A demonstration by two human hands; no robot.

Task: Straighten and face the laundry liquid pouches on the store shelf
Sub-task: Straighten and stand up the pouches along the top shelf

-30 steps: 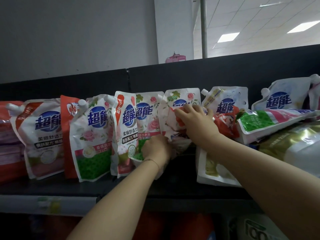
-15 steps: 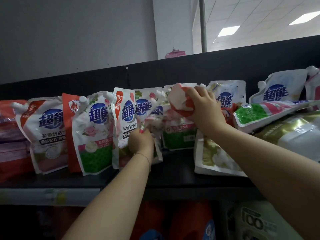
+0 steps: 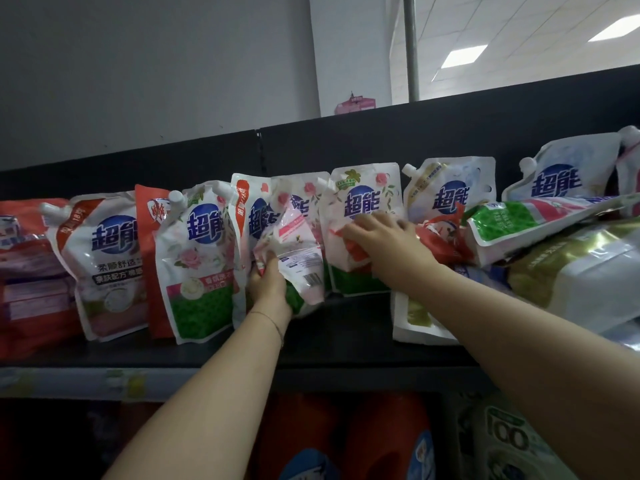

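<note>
Left grip (image 3: 268,285) pinching twisted pink-white soft plastic pouch (image 3: 298,258), barcode side out, mid black metal shelf (image 3: 346,351); right grip (image 3: 384,237) spread flat on crumpled red-white pouch (image 3: 346,249). Turn held pouch logo-fwd, seat base flat, prop neighbours w/ right. Approx. eight upright pouches (image 3: 201,258), three toppled pouches (image 3: 519,223) at right.
</note>
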